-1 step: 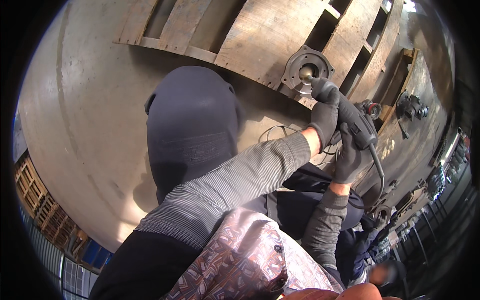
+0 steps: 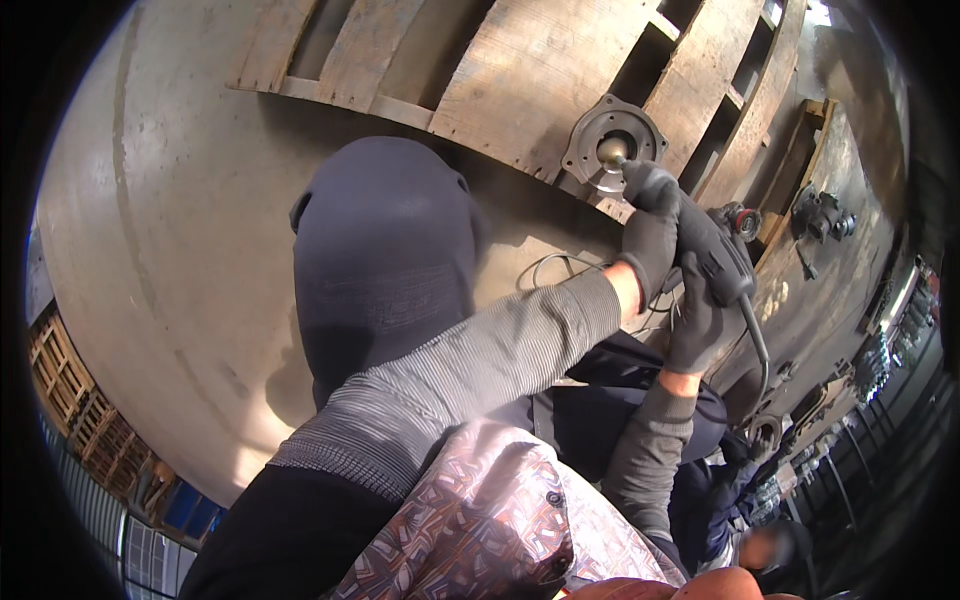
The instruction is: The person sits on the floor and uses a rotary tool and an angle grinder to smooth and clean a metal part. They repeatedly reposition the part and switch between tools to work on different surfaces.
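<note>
A dark corded grinder [image 2: 708, 243] slants across the right of the head view, held in both gloved hands. My left hand [image 2: 652, 222] is closed round its front end. My right hand [image 2: 703, 318] wraps the rear of the body, close to the cord. The round brass-coloured brush [image 2: 612, 151] at its tip sits in the central opening of a grey metal flange housing [image 2: 588, 130]. That round housing, with lugs around its rim, lies at the near edge of a wooden pallet [image 2: 520, 75]. My fingers' undersides are mostly hidden.
A second tool with a red-rimmed disc [image 2: 742, 221] lies just right of the grinder. Farther right is a dark metal part [image 2: 824, 215] on the floor. A loose cable [image 2: 560, 256] curls beside my left wrist. Another person [image 2: 715, 505] works at the lower right.
The grinder and both hands stay almost in place. Its brush has shifted very slightly within the opening, and the housing sits a touch lower in the picture.
</note>
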Demonstrator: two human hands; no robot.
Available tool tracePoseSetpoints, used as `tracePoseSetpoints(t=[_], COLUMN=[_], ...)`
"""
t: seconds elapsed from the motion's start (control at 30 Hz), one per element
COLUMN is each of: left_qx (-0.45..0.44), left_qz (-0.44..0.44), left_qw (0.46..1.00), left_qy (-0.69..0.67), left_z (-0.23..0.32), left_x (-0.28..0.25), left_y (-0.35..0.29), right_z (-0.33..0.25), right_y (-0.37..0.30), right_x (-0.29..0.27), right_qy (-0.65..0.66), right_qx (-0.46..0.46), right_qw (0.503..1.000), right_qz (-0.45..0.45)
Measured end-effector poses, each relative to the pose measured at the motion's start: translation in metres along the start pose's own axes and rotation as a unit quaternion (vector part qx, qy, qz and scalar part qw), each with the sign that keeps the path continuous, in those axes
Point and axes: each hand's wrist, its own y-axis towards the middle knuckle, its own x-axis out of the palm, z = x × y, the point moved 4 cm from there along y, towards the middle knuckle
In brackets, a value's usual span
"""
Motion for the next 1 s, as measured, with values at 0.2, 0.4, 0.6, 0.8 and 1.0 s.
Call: tracePoseSetpoints(t=[0.2,0.4,0.6,0.8,1.0], left_qx=[-0.031,-0.003,0.053,0.013,0.046], left_qz=[-0.033,-0.027,0.009,-0.017,-0.007], left_qw=[0.999,0.998,0.995,0.999,0.992], left_qy=[-0.004,0.057,0.087,0.037,0.115], left_z=[0.001,-0.003,-0.010,-0.017,-0.015], left_x=[-0.001,-0.003,0.004,0.004,0.003], left_y=[0.004,0.010,0.015,0.020,0.010], right_z=[-0.006,0.015,0.022,0.015,0.003], right_y=[0.004,0.006,0.005,0.004,0.004], right_x=[0.003,0.000,-0.007,-0.005,-0.013], right_qy=[0.044,0.070,0.120,0.152,0.095], right_qx=[0.047,0.121,0.154,0.125,0.109], right_qw=[0.997,0.990,0.980,0.978,0.988], right_qz=[0.028,0.029,0.046,0.068,0.059])
